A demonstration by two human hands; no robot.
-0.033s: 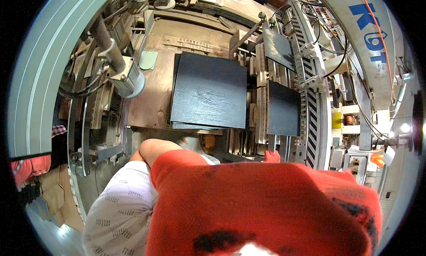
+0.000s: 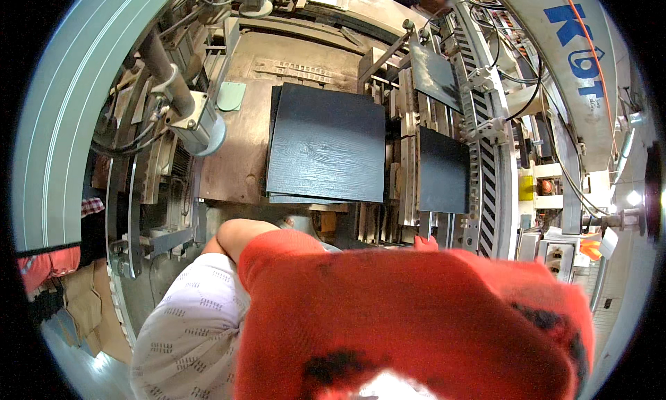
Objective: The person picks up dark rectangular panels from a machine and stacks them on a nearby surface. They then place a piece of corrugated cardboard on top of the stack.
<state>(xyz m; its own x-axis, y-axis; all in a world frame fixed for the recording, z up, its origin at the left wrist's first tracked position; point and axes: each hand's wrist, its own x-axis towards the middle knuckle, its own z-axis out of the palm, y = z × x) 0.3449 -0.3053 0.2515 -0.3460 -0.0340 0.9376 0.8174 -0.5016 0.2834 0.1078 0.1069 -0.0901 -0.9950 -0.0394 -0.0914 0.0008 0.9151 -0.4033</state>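
Head view looks down over a big red cloth (image 2: 416,317) that fills the near part of the scene and covers most of both my arms. On the left, my left arm comes up from the near edge in a pale patterned sleeve (image 2: 187,330); the bare forearm bends at the edge of the cloth and runs under it toward the right. Only a small pale bit that may be my left hand (image 2: 288,223) shows past the cloth, just near the lower edge of the dark boards, and I cannot tell whether those fingers are spread or curled, or whether they hold anything. My right hand (image 2: 424,243) shows only as a red tip poking over the far edge of the cloth, close to the metal rails; its fingers are hidden, so I cannot tell their state either.

Just beyond my hands, in the middle of the scene, a stack of dark boards (image 2: 326,145) lies flat on the brown machine bed (image 2: 236,164), the sheets slightly fanned at the near edge. To its right, between metal rails, a smaller dark panel (image 2: 442,171) lies flat, and another dark panel (image 2: 433,74) sits farther off, tilted. A grey motor (image 2: 201,126) stands left of the stack.
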